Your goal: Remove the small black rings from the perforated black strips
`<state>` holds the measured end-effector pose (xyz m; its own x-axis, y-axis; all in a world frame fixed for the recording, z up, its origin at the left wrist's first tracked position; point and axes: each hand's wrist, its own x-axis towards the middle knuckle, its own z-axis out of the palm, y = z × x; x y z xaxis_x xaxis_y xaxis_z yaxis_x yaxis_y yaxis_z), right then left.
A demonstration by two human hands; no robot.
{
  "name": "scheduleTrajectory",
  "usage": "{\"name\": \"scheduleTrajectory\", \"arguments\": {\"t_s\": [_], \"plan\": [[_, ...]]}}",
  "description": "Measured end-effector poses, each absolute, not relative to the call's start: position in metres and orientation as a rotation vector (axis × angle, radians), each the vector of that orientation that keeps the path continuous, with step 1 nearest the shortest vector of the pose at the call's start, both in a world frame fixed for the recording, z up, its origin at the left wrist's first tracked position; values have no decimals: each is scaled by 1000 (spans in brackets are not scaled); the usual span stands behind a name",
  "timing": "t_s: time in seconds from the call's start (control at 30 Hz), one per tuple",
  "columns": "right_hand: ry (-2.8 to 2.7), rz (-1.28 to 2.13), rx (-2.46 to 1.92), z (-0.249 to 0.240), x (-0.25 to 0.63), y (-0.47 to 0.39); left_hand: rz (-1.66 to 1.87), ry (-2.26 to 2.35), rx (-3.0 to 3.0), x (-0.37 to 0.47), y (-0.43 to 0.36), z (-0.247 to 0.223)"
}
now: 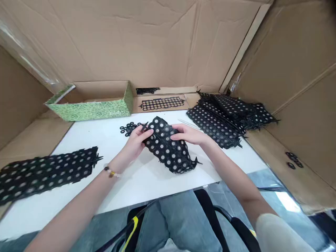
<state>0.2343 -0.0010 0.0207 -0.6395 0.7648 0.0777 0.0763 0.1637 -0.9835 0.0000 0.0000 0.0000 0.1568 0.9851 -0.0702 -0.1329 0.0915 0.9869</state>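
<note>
A black sheet [170, 148] of joined rubber-looking rings, with round holes and ragged pointed ends, is held up at a tilt over the white table. My left hand [136, 141] pinches its upper left edge between thumb and fingers. On the sheet's upper right side, my right hand [189, 134] grips the edge with the thumb across the face. Just behind my left hand lies a small pile of loose black rings [127, 128]. Fingers under the sheet are hidden.
A green-sided cardboard box [99, 108] stands at the back left. Stacked ring sheets [220, 119] lie at the right, another sheet [47, 173] at the left. A ring lattice [162, 103] rests on cardboard behind. Several loose rings [294, 160] lie far right. Cardboard walls [131, 42] enclose the white table [118, 196].
</note>
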Motion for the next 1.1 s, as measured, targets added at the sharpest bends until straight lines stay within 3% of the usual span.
{"name": "scheduleTrajectory", "arguments": {"t_s": [0.13,0.3,0.43,0.67,0.83,1.0,1.1], "plan": [[-1657,1402,-1003,-5,215,8,1067,1095,1497,-4,12,-14],[-1863,1046,-1055,-23,201,8,1348,1322,2099,-9,9,-17],[-1891,1058,-985,-33,198,10,1116,1317,2391,-9,3,-17],[-1875,1112,-893,-40,197,13,1114,1276,2115,-6,6,-27],[-1900,1036,-1101,-38,198,11,1130,1317,1873,-6,14,-34],[-1737,1131,-1297,-46,202,18,1404,1685,1659,-43,50,-41],[-1535,1350,-1307,-50,203,20,1250,1941,1987,-62,61,-39]]}}
